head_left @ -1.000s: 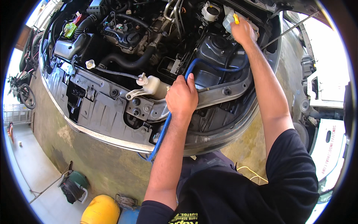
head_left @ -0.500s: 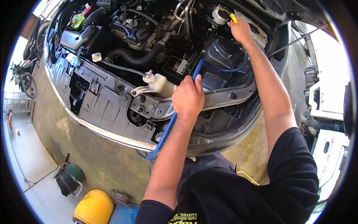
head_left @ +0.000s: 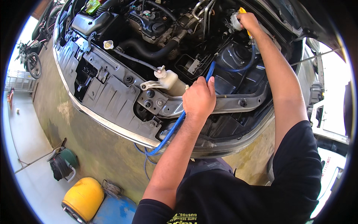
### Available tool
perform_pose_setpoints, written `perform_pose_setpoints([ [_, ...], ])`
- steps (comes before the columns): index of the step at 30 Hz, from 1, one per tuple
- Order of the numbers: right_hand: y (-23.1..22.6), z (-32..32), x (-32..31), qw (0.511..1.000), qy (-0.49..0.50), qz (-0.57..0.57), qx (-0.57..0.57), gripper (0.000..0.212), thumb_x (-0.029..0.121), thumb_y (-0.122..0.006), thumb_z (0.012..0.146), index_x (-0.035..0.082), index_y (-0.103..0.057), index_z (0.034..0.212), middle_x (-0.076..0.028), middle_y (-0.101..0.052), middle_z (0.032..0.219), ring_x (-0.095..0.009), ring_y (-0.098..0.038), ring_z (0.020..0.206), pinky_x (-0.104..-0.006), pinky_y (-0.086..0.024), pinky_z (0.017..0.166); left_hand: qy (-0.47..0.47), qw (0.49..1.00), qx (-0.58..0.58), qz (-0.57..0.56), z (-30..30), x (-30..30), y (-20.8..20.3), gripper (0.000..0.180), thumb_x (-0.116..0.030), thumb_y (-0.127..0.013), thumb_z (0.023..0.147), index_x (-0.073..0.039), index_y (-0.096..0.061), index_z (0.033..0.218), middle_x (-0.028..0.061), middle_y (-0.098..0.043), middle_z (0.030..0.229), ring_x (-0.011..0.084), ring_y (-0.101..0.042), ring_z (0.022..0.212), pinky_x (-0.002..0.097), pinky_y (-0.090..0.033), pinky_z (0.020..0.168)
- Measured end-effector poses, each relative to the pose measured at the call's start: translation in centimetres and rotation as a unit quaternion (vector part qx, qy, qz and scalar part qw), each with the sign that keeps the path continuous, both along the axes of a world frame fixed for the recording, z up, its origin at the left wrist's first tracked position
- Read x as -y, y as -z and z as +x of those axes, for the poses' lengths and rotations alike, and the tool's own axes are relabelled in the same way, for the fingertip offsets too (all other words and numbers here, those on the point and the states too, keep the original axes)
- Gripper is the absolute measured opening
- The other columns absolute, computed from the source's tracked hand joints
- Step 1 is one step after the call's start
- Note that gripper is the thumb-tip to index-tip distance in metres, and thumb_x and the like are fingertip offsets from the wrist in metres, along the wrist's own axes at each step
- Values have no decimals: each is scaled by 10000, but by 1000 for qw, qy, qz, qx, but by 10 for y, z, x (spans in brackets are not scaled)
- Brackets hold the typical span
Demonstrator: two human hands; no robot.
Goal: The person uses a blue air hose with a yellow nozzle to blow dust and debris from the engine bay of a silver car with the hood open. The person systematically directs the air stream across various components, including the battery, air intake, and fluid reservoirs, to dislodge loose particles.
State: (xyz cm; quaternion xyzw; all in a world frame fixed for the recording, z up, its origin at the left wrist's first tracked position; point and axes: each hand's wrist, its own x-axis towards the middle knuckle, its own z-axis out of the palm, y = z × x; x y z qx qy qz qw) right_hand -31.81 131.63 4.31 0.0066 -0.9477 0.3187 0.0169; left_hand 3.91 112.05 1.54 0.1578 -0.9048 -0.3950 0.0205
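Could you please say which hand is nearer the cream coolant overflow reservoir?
Left: the left hand is just right of the coolant overflow reservoir; the right hand is farther off, upper right.

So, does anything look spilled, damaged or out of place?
The floor looks blotchy: in front of the car are a pale mark and darker patches, perhaps stains; I can't tell if they're wet. The blue hose in the left hand shows no visible damage.

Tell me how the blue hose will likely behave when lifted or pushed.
The blue hose is probably bendy but springy, since it arcs smoothly toward the yellow tool in the right hand. It would likely sag where unsupported, as it droops over the car's front edge. Pushed, it may roll or slide, given its round, smooth-looking surface.
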Motion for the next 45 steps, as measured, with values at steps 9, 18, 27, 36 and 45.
perform_pose_setpoints([
  [9, 6, -7, -7, 998, -7, 34, 51, 399, 351, -659, 912, -39, -743, 932, -179, -701, 714, -259, -721, 659, -417, -529, 674, -1, 1000, -10, 25, 1, 0, 1, 440, -417, -505, 1065, -30, -575, 868, 204, -698, 837, 458, -680, 770, 573, -524, 707],
  [18, -16, 74, 7, 978, -23, 192, -78, 452, 423, -634, 952, -3, -703, 1088, -273, -711, 1115, -474, -662, 1092, -545, -525, 935, -10, 1000, 3, -4, -1, -2, -1, 444, -440, -521, 1050, -36, -610, 889, 232, -709, 873, 474, -683, 816, 594, -516, 732],
  [27, -91, 159, -39, 972, 157, 177, -9, 491, 439, -588, 967, 59, -658, 1270, -244, -680, 1279, -432, -633, 1214, -525, -497, 1012, -1, 998, -61, -35, 2, -4, 2, 436, -419, -520, 1058, -29, -591, 876, 212, -709, 844, 469, -686, 753, 586, -530, 685],
  [36, -109, 156, -164, 960, 232, -158, -26, 338, 340, -663, 969, 88, -591, 754, 17, -501, 614, -149, -484, 537, -362, -399, 543, 41, 982, -170, 70, 32, 7, -68, 408, -358, -555, 1058, -16, -571, 836, 217, -649, 728, 460, -635, 660, 548, -473, 587],
  [45, -130, 231, -116, 952, 181, -245, -8, 311, 312, -665, 971, 67, -588, 795, 8, -523, 657, -137, -500, 558, -345, -391, 549, 79, 975, -182, 100, 90, 42, -106, 419, -344, -569, 1061, -6, -560, 813, 208, -591, 659, 428, -584, 609, 501, -439, 571],
])
